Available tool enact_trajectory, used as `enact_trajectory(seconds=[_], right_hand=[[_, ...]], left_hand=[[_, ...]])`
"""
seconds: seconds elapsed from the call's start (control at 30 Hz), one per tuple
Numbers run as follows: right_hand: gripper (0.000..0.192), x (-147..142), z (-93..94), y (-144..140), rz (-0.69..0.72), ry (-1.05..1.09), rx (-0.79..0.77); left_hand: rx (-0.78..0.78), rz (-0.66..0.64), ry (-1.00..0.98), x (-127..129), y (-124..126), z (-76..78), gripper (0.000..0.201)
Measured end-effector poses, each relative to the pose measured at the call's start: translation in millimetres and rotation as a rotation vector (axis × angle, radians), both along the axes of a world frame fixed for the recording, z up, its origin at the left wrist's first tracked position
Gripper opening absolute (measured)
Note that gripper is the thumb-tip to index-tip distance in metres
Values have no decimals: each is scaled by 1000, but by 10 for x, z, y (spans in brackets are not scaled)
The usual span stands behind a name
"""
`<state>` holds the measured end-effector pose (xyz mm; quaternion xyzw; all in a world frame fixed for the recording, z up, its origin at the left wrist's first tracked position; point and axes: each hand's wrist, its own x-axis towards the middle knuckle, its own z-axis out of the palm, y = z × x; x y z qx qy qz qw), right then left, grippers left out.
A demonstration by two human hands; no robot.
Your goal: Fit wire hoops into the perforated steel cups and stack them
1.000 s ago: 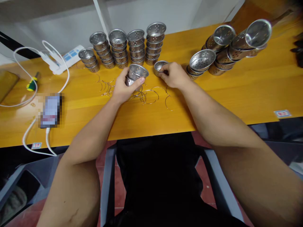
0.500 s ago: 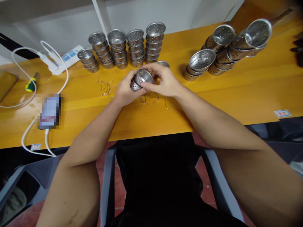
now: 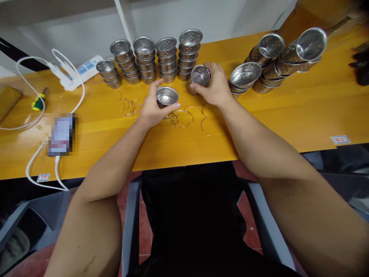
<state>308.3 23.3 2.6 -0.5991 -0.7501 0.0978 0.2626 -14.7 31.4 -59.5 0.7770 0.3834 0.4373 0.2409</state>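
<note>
clock read from the seat, 12 straight ahead.

left hand [image 3: 150, 108], just before 12: curved about half closed round a perforated steel cup [image 3: 167, 97], thumb along the near edge, cup's mouth up.

right hand [image 3: 216, 86], just past 12: thumb and fingers spread to the width of a second cup [image 3: 201, 75], holding it tilted. a lower cup [image 3: 189, 88] sits under it on the table [image 3: 138, 150]; cannot tell whether the held one is seated.

judgement: level the tilted cup over the lower one before loosening the fingers, and ease it down without pressing, or it may lean or jam. go gently: the tall stack [image 3: 188, 57] at 12 is close and a knock could topple it. a light left grip should do, kept clear of the wire loops [image 3: 174, 122], which could snag.
</note>
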Motion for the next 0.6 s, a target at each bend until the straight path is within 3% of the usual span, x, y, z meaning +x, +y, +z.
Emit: enact_trajectory(seconds=[0.17, 0.3, 0.37, 0.47, 0.6], right_hand=[[84, -41, 8, -23, -24, -62, -34], [86, -150, 289, -259, -57, -128, 44], [73, -213, 458, -405, -51, -111, 101], [56, -290, 571, -544, 147, -72, 51], [35, -387, 411, -526, 465, -167, -128]], left_hand=[[-10, 84, -96, -13, 19, 57, 116], [26, 94, -110, -66, 101, 5, 115], [58, 111, -94, -103, 155, -44, 114], [92, 136, -64, -149, 214, -99, 115], [94, 149, -50, -152, 206, -82, 120]])
